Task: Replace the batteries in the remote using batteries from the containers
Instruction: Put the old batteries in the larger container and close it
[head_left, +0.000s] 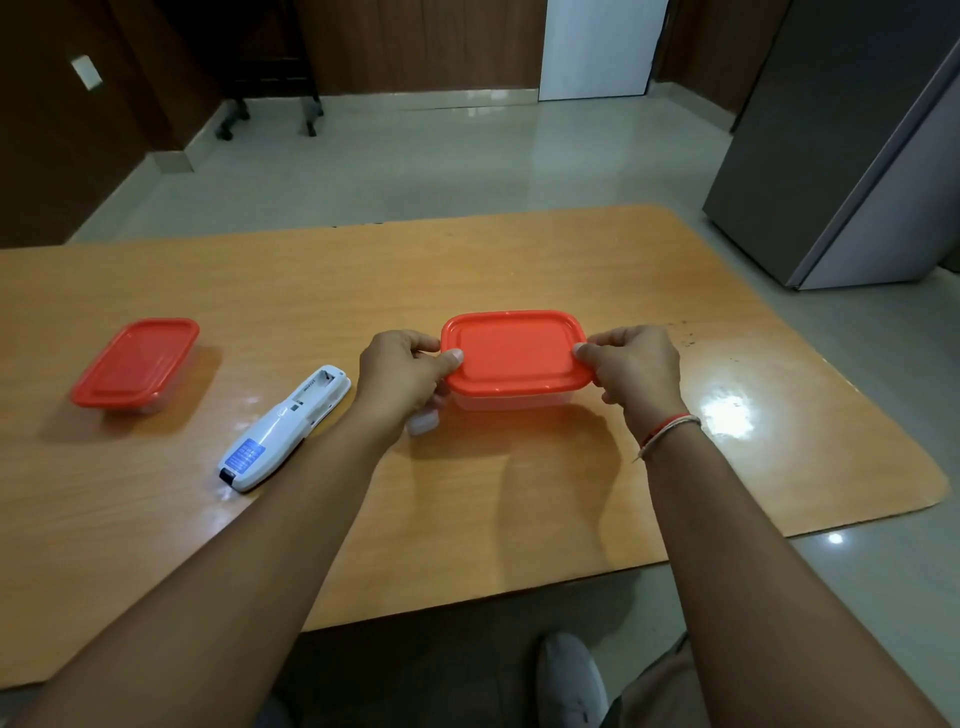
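Red-lidded containers (514, 358) (136, 364), two, fingers (451, 358) pinching one lid, one remote (283, 428).

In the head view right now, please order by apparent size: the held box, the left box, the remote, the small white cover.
1. held box, between left hand and right hand
2. left box, possibly the same size: it lies off to the side
3. remote, longer but thinner
4. small white cover, partly hidden

The left hand (400, 379) half hides a small white piece (423, 422).
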